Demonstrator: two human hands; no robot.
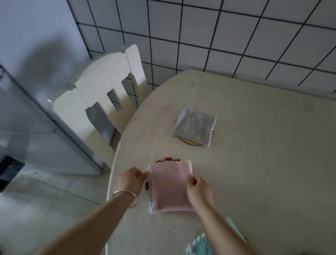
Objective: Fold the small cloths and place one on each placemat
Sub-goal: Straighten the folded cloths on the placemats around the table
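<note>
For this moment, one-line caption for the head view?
Both hands set a folded pink cloth on a placemat; a grey cloth already covers another.

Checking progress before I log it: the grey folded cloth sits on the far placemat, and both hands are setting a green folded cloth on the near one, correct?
Not quite. In the head view the cloth under the left hand and right hand is the pink cloth, not green. The grey cloth does lie on the far placemat.
</note>
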